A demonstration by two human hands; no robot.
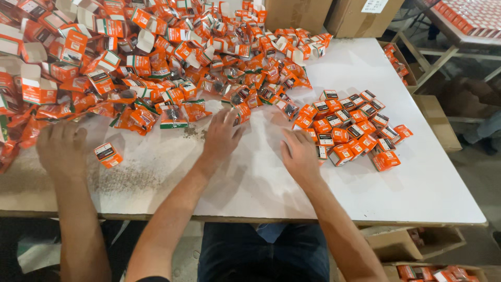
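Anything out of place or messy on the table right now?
One closed orange box sits alone on the near left of the white table, apart from both the loose heap and the closed-box cluster on the right. Dark grit speckles the tabletop between a co-worker's hand and the left hand.

Box heap [130, 57] cut off at left edge — prints too blurred.
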